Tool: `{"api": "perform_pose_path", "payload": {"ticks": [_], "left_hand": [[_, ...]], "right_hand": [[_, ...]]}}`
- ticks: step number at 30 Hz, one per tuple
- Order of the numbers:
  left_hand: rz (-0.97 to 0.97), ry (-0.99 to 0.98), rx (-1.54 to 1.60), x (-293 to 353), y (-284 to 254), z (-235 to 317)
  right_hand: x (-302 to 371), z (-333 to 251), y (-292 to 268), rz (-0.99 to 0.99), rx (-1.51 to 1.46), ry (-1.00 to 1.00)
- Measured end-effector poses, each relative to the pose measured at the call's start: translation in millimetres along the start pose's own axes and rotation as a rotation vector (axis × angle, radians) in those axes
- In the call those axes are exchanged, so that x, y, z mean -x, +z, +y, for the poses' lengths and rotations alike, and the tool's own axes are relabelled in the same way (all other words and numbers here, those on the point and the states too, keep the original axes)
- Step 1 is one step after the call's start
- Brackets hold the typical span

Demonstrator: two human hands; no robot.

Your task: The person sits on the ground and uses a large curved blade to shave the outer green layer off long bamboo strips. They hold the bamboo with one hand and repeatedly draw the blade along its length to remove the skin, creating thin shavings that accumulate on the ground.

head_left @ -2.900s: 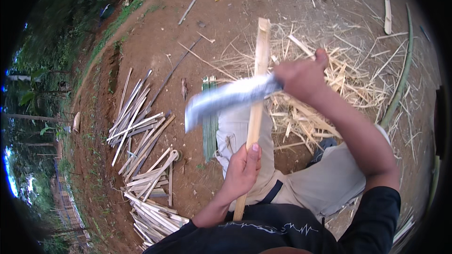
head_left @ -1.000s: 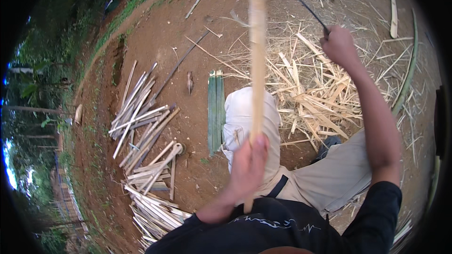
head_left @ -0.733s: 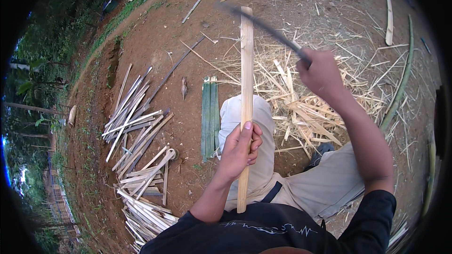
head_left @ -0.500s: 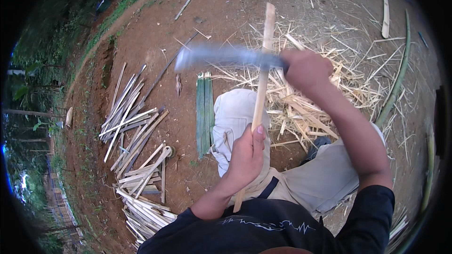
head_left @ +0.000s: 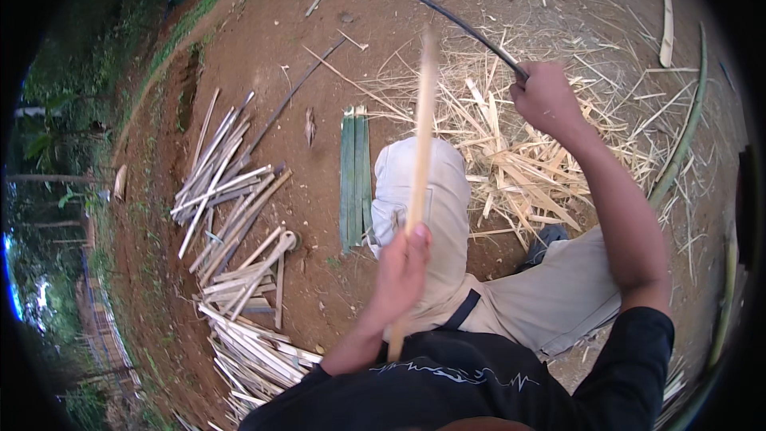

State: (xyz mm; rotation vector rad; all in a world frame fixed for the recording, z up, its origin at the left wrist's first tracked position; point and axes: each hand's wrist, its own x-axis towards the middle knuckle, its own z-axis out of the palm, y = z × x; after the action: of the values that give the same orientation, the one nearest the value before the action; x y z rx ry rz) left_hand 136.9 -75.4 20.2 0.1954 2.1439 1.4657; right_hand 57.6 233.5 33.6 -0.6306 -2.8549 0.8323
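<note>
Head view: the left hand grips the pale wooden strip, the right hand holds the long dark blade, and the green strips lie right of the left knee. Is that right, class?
Not quite: the head view shows the green strips lying left of the left knee. The rest stands: the left hand grips the pale wooden strip, and the right hand holds the long dark blade.
</note>
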Motion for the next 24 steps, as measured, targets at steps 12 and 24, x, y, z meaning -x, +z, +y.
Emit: {"api": "perform_pose_path", "payload": {"ticks": [12,24], "left_hand": [[0.508,-0.107,-0.007,-118,-123,-188],[0.362,-0.32,0.423,-175,-135,-306]], "right_hand": [[6,38,-23,-0.004,0.475,-0.096],[81,147,-74,0.08,0.571,0.228]]}}
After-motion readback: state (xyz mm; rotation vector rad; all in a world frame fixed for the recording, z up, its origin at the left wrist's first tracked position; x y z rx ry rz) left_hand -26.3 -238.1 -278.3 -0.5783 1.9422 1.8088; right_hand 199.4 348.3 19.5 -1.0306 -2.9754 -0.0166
